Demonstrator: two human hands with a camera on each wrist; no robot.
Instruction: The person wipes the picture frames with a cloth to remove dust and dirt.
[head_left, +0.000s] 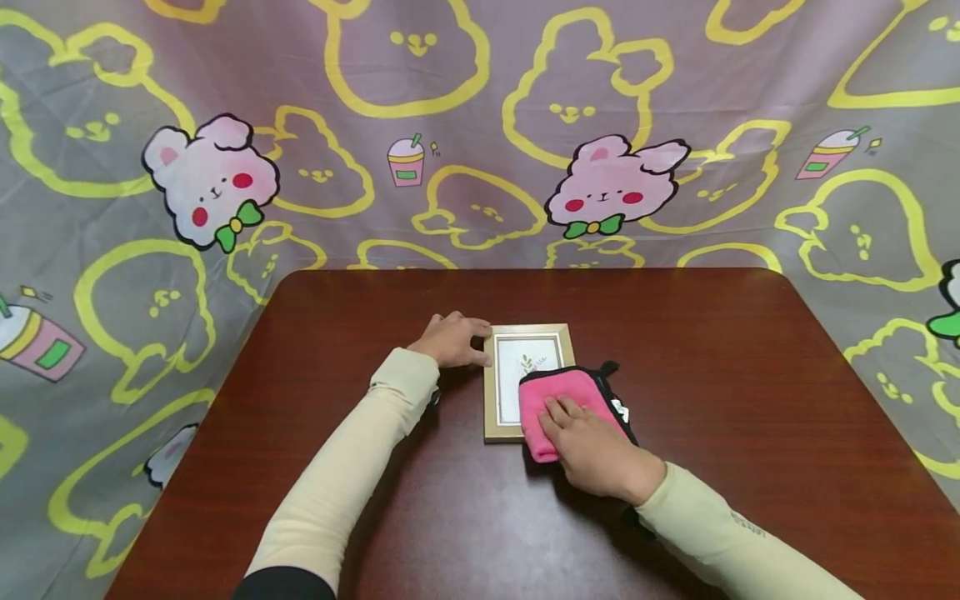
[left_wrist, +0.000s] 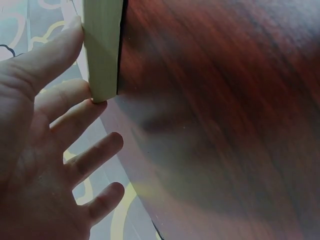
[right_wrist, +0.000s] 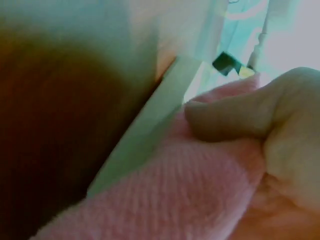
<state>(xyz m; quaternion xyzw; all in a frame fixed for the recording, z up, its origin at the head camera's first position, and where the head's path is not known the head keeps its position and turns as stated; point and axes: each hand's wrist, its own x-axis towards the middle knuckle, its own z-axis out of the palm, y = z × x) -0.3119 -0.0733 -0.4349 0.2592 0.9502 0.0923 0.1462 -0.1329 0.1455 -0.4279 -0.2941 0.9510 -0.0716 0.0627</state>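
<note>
A picture frame (head_left: 491, 400) with a pale gold border lies face up on the table, a small leafy sprig printed on white behind its pane. My left hand (head_left: 452, 340) touches its left edge near the far corner; in the left wrist view the thumb (left_wrist: 70, 42) and two fingers meet the frame's edge (left_wrist: 103, 50), with the other fingers spread apart. A pink cloth (head_left: 558, 390) with black trim covers the frame's near right part. My right hand (head_left: 596, 450) rests on this cloth, holding it, with the thumb (right_wrist: 225, 120) against the fabric in the right wrist view.
A dark reddish-brown wooden table (head_left: 360, 308) lies beneath everything. Behind and beside it hangs a grey curtain (head_left: 465, 125) printed with yellow outlines and cartoon animals. A black loop (head_left: 609, 367) and a white label stick out from the cloth's edge.
</note>
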